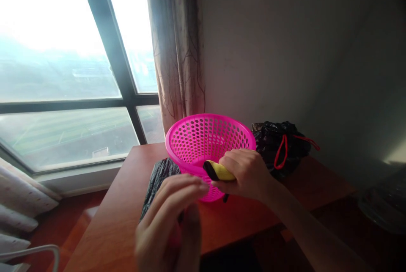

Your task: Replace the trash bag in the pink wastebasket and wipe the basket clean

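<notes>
My right hand (245,172) is wrapped round a yellow-and-black rolled cloth (223,171), whose black end sticks out to the left. It holds the cloth over the near rim of a pink perforated plastic basket (211,122). Lower and closer to me, my left hand (171,217) has its fingers stretched forward and slightly bent, with the thumb apart below them. No object shows clearly in it, and its palm side is partly hidden. The fingertips appear just in front of the basket's lower left side.
The basket stands on a reddish-brown wooden table (111,221). A black plastic bag with red drawstrings (282,145) lies right of it, and a flattened dark plastic bag (158,179) lies left. Behind are a wall and a curtain (180,52); a window (63,69) is at the left.
</notes>
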The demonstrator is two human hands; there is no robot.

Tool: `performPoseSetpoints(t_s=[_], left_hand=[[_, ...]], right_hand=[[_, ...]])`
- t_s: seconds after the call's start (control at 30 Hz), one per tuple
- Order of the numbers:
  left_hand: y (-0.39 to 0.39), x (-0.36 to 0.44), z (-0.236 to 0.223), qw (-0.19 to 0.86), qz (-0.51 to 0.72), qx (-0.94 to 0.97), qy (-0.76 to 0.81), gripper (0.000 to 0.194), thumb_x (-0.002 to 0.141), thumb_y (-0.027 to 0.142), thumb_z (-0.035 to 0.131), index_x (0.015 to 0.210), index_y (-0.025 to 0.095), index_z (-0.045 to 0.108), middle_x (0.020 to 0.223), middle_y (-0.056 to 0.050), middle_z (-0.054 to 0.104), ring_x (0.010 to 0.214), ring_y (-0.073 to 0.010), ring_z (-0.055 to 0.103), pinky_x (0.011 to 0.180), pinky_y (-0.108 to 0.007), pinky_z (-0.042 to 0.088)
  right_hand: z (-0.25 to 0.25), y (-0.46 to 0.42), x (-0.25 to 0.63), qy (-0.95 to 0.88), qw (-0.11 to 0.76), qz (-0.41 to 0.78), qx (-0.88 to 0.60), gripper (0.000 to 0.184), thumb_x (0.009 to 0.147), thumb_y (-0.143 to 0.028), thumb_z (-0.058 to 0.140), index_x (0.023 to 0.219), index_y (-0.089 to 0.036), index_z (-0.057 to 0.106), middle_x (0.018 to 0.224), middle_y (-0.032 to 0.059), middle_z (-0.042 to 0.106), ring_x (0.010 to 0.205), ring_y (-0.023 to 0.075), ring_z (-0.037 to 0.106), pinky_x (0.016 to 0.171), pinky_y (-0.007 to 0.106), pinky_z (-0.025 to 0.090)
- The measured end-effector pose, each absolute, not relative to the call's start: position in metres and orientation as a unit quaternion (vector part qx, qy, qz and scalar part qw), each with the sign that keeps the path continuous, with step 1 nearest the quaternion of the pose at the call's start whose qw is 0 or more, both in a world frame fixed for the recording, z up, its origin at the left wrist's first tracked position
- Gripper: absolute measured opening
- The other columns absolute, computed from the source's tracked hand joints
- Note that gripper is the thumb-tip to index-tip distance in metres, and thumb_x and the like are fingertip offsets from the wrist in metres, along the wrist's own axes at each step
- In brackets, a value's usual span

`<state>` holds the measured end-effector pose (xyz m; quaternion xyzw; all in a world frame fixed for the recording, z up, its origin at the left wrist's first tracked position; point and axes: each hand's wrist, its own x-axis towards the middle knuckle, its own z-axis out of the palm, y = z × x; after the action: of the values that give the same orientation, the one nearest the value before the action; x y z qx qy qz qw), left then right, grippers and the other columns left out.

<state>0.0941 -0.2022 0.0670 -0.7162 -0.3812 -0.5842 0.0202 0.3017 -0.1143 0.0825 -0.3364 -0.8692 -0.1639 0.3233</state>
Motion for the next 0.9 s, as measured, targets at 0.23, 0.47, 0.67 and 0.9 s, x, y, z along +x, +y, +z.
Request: performPoseSetpoints(t_s=[0.23,0.47,0.67,0.9], left_hand=[[-0.137,0.112,0.064,0.079,-0.578,-0.708,-0.398,0.032,0.090,0.011,0.051,0.119,0.022,0.060,0.110,-0.008,0.068,0.105,-0.0241,0.062,0.095,-0.042,0.047],[-0.117,0.101,0.059,0.097,-0.575,-0.721,-0.374,0.025,0.086,0.010,0.049,0.103,0.021,0.065,0.072,0.000,0.065,0.069,-0.0179,0.060,0.088,-0.041,0.045],[-0.102,0.092,0.065,0.063,-0.577,-0.714,-0.393,0.017,0.082,0.011,0.049,0.081,0.021,0.063,0.071,0.000,0.065,0.070,-0.0180,0.058,0.080,-0.036,0.047],[-0.078,0.053,0.071,-0.145,-0.586,-0.685,-0.408,0.018,0.081,0.015,0.045,0.076,0.019,0.062,0.057,0.003,0.056,0.052,-0.0133,0.052,0.050,-0.025,0.041]], right_hand=[[0.083,-0.125,0.290,-0.861,0.331,-0.173,-0.345,0.043,0.092,-0.058,0.053,0.077,-0.019,0.056,0.067,0.0000,0.056,0.061,0.0144,0.048,0.060,0.032,0.026],[0.083,-0.125,0.289,-0.864,0.330,-0.187,-0.331,0.044,0.093,-0.059,0.052,0.078,-0.018,0.058,0.068,0.0010,0.058,0.061,0.0148,0.050,0.059,0.033,0.028],[0.085,-0.120,0.294,-0.875,0.316,-0.183,-0.317,0.040,0.092,-0.056,0.056,0.080,-0.018,0.058,0.069,0.0009,0.058,0.062,0.0149,0.052,0.060,0.031,0.030],[0.089,-0.118,0.310,-0.896,0.310,-0.149,-0.280,0.030,0.090,-0.048,0.062,0.084,-0.019,0.060,0.071,0.0009,0.060,0.064,0.0152,0.053,0.062,0.031,0.032]])
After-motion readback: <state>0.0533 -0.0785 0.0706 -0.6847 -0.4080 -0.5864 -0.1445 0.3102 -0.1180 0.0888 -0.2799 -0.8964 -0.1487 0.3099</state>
